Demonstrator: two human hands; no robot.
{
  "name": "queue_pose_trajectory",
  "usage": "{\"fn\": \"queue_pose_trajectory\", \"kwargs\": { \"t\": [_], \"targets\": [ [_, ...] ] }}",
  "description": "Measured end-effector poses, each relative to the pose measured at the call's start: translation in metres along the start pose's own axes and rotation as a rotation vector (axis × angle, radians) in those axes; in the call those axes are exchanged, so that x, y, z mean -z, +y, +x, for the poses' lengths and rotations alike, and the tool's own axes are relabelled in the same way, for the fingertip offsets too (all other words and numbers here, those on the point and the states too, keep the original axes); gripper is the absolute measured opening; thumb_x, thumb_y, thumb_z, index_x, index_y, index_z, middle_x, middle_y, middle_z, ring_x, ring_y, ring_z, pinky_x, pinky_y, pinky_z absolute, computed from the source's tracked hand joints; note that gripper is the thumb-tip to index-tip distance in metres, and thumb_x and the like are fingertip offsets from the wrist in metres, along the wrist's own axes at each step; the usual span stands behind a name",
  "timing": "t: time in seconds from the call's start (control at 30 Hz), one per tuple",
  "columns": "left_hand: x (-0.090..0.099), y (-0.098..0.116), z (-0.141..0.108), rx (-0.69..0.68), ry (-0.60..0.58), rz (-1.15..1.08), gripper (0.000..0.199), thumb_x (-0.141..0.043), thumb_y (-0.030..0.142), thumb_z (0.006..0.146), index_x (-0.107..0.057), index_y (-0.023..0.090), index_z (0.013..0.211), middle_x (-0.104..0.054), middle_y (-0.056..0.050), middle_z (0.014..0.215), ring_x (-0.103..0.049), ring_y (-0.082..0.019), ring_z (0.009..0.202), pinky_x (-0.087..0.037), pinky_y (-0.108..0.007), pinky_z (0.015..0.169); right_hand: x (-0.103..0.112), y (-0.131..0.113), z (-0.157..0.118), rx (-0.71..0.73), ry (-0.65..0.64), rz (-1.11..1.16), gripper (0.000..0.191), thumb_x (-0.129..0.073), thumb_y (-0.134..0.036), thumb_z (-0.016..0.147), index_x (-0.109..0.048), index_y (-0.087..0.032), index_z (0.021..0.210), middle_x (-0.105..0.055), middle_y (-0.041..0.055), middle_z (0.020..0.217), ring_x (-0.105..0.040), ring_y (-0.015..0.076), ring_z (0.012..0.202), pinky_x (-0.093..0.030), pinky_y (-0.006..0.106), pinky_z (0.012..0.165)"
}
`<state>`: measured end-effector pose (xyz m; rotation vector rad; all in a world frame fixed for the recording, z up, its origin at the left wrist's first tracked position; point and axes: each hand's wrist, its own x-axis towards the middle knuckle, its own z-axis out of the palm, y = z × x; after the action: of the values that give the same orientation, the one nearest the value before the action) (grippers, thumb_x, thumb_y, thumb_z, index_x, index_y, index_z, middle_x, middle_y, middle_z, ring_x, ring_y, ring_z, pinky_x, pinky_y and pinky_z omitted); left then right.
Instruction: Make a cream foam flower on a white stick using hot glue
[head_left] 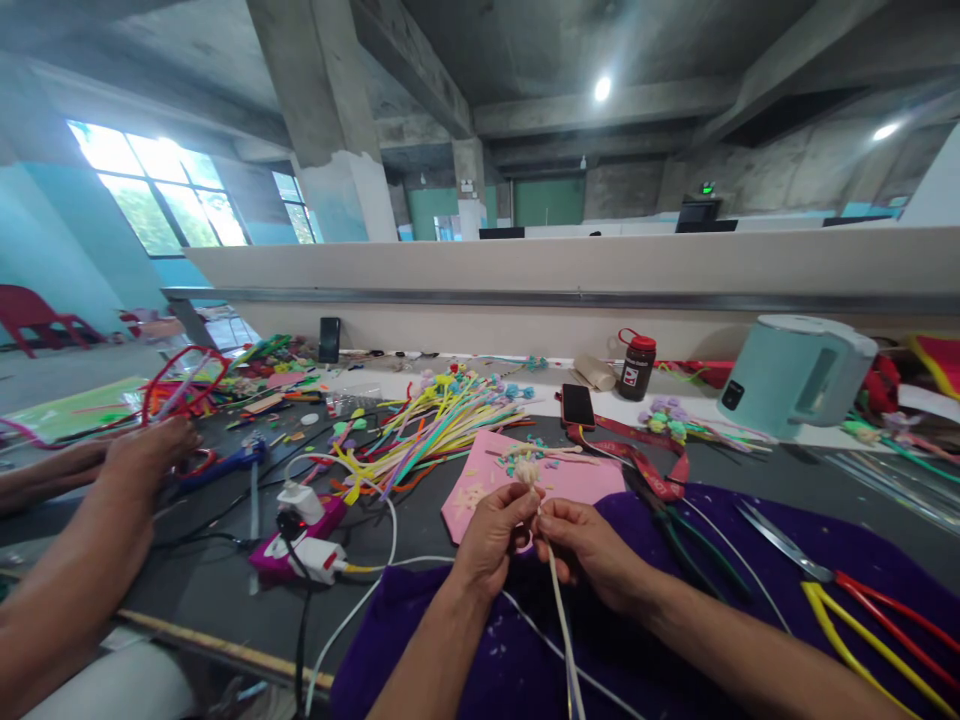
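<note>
Near the centre, my left hand [495,535] pinches a small cream fluffy flower [526,472] from the left, just below its head. My right hand [589,545] is closed on the pale stems [559,620] right under the flower, its fingers almost touching my left hand. The stems hang down towards the lower edge of the view. Beyond the hands lies a pink sheet [480,470] with small cream and teal pieces on it. A purple cloth [405,630] spreads beneath my forearms.
Scissors [787,540] and green-handled pliers [686,550] lie right. A power strip [289,550] with cables sits left. Colourful stems [427,435], a phone [577,405], a bottle [637,368] and a kettle [795,375] stand or lie behind. Another person's arms [112,510] reach in at left.
</note>
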<state>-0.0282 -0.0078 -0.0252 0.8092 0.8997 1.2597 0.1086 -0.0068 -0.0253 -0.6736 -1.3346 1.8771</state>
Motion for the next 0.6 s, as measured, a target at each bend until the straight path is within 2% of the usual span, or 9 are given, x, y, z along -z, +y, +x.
{"fn": "queue_pose_trajectory", "kwargs": {
  "t": [0.2, 0.4, 0.6],
  "targets": [
    [-0.001, 0.001, 0.000, -0.097, -0.035, 0.072, 0.017, -0.069, 0.029, 0.068, -0.064, 0.014, 0.074, -0.047, 0.004, 0.052, -0.036, -0.002, 0.042, -0.021, -0.017, 0.040, 0.001, 0.001, 0.000, 0.011, 0.020, -0.047, 0.033, -0.057, -0.046, 0.077, -0.050, -0.015, 0.071, -0.055, -0.0030, 0.057, -0.041, 0.0029, 0.036, -0.024, 0.015, 0.034],
    [-0.007, 0.010, -0.014, -0.275, -0.087, 0.229, 0.019, -0.066, 0.031, 0.070, -0.067, 0.013, 0.076, -0.050, 0.002, 0.053, -0.037, -0.004, 0.046, -0.023, -0.018, 0.043, -0.003, -0.006, -0.010, 0.005, 0.019, -0.088, 0.032, -0.059, -0.046, 0.076, -0.051, -0.015, 0.074, -0.056, -0.0031, 0.057, -0.041, 0.0033, 0.036, -0.024, 0.015, 0.036],
    [-0.021, 0.023, -0.040, -0.340, 0.021, 0.211, 0.021, -0.068, 0.032, 0.067, -0.065, 0.012, 0.072, -0.057, 0.000, 0.059, -0.039, -0.004, 0.045, -0.024, -0.018, 0.042, -0.014, -0.009, -0.027, 0.034, -0.083, -0.106, 0.033, -0.058, -0.047, 0.077, -0.050, -0.014, 0.072, -0.058, -0.0020, 0.058, -0.042, 0.0031, 0.036, -0.023, 0.016, 0.036]
  ]
}}
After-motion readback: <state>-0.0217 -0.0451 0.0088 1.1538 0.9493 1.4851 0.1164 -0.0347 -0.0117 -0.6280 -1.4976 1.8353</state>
